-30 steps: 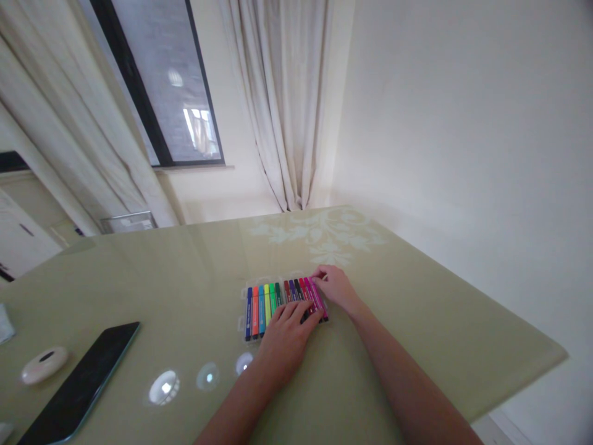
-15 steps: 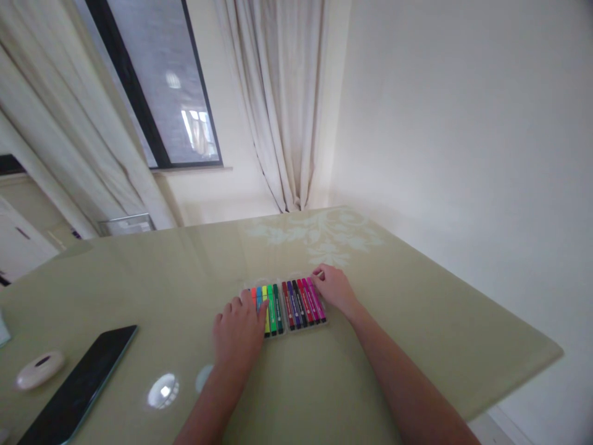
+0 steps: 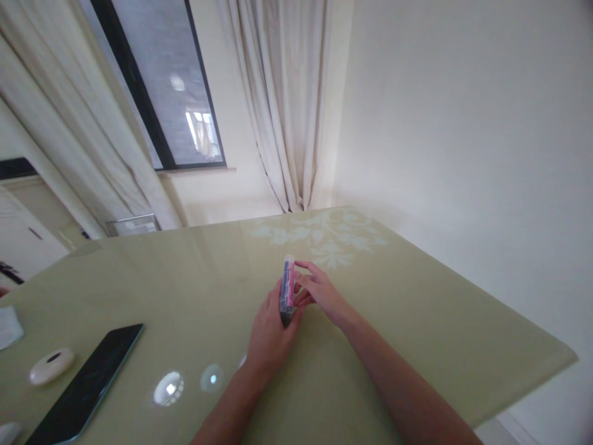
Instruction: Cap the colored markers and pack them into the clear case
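Note:
A clear plastic marker case [image 3: 287, 287] stands folded together on its edge, its narrow side toward me. Blue and pink markers show through it; the rest are hidden. My left hand [image 3: 272, 334] is wrapped around the case from the left and below, with the thumb at its near right side. From the right, my right hand [image 3: 319, 292] presses its bent fingers against the case's pink side. Between them the two hands grip the case above the middle of the table.
On the green table [image 3: 393, 309] a black tablet [image 3: 88, 383] lies at the left. Beside it are a white oval object [image 3: 52, 366] and a pale folded item [image 3: 9, 327]. The table's right edge runs near the wall [image 3: 463, 154].
The case was lying open and flat with two rows of coloured markers showing. Now its halves are folded together and it stands on edge between my hands, which have come closer.

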### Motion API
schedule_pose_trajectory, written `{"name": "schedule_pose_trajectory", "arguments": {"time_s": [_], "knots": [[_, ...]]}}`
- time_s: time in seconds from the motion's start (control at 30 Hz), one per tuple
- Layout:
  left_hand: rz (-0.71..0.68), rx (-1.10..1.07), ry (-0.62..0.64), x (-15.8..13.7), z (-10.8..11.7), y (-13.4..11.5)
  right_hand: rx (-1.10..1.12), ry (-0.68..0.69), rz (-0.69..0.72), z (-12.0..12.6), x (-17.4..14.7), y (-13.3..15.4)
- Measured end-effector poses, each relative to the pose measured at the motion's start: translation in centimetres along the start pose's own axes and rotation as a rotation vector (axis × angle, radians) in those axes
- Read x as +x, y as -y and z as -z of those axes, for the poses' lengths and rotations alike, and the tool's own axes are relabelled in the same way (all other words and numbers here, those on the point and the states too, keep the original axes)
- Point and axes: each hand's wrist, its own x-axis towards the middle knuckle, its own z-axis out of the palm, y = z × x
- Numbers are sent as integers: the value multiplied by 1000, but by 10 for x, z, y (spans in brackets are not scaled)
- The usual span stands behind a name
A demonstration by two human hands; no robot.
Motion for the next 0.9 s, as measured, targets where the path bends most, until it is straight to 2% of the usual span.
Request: {"name": "schedule_pose_trajectory", "arguments": {"time_s": [0.2, 0.37, 0.47, 0.6, 0.9], "knots": [[75, 127, 30, 3, 5, 0, -146, -38, -23, 2, -1, 1], [150, 234, 77, 3, 5, -3, -287, 74, -170, 5, -7, 9], [177, 306, 114, 3, 4, -4, -296, 133, -238, 5, -9, 10], [179, 373, 128, 4, 4, -5, -303, 134, -241, 3, -10, 8], [153, 408, 100, 6, 4, 4, -111, 170, -246, 8, -9, 2]]}}
